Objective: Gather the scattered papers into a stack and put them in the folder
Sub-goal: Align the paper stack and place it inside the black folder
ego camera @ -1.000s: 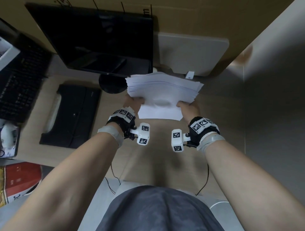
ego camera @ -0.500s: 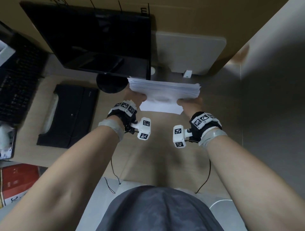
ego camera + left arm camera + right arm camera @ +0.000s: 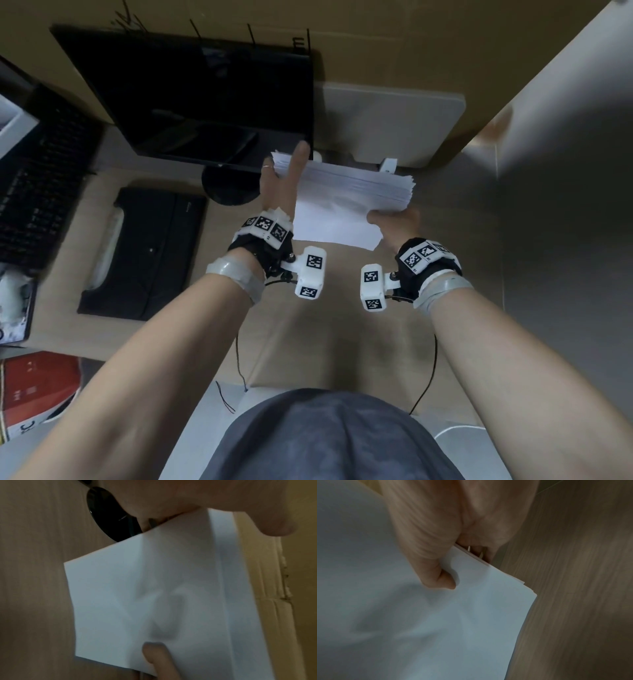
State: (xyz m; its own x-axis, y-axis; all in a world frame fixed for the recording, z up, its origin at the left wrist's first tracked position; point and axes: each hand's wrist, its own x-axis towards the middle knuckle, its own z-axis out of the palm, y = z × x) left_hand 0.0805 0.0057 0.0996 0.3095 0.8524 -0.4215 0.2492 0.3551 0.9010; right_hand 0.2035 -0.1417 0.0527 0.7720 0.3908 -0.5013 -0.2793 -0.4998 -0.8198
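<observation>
A thick stack of white papers (image 3: 346, 195) is held on edge above the wooden desk (image 3: 342, 342), in front of the monitor. My left hand (image 3: 284, 181) lies flat against the stack's left end, fingers straight and pointing away from me. My right hand (image 3: 397, 221) grips the stack's lower right corner; the right wrist view shows its thumb (image 3: 443, 580) pressed on the front sheet (image 3: 436, 628), with the fingers behind. The front sheet (image 3: 154, 588) is creased and hangs lower than the rest. A shut black folder (image 3: 150, 253) lies flat on the desk to the left.
A dark monitor (image 3: 191, 96) on a round base (image 3: 229, 186) stands just behind the stack. A black keyboard (image 3: 37, 192) sits far left, a white board (image 3: 390, 126) leans at the back, a grey wall (image 3: 565, 240) closes the right side, and a red box (image 3: 34, 387) sits low left.
My left hand has let go of the lower left corner and moved up flat along the stack's left end. The stack has tipped more upright. My right hand keeps its grip.
</observation>
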